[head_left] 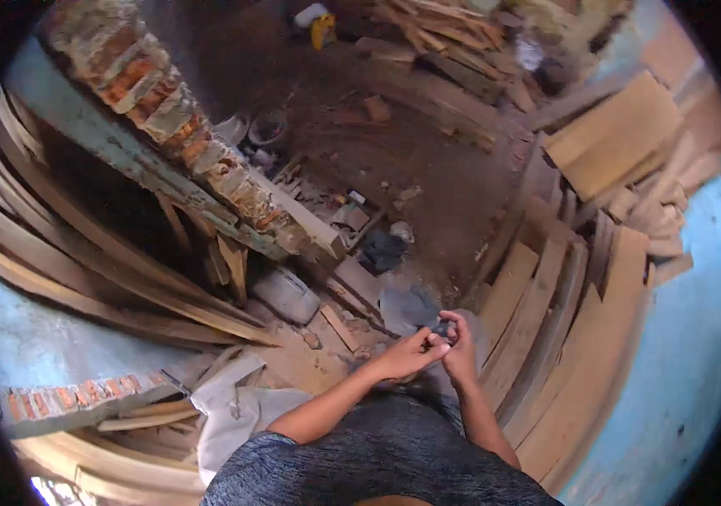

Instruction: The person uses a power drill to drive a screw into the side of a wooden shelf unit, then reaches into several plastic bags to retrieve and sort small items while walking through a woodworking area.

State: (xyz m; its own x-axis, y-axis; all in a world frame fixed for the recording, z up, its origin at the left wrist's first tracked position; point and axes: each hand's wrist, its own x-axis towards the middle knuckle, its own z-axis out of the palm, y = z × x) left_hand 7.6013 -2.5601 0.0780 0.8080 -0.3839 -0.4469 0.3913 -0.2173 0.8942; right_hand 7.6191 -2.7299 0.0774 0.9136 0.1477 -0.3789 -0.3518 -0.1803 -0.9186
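In front of my body, both hands come together around a small dark object whose kind I cannot make out. My left hand reaches in from the left, its fingers closed at the object's near side. On the other side my right hand has its fingers curled over the top of it, thumb toward the left hand. Fingers cover much of the object. Just beyond the hands a grey cloth-like piece lies low down, partly hidden by them.
Long planks lean along the blue wall on my right. More boards stand at the left, near a broken brick wall edge. A whitish jerrycan and a white sack lie left. Scrap wood is piled far off.
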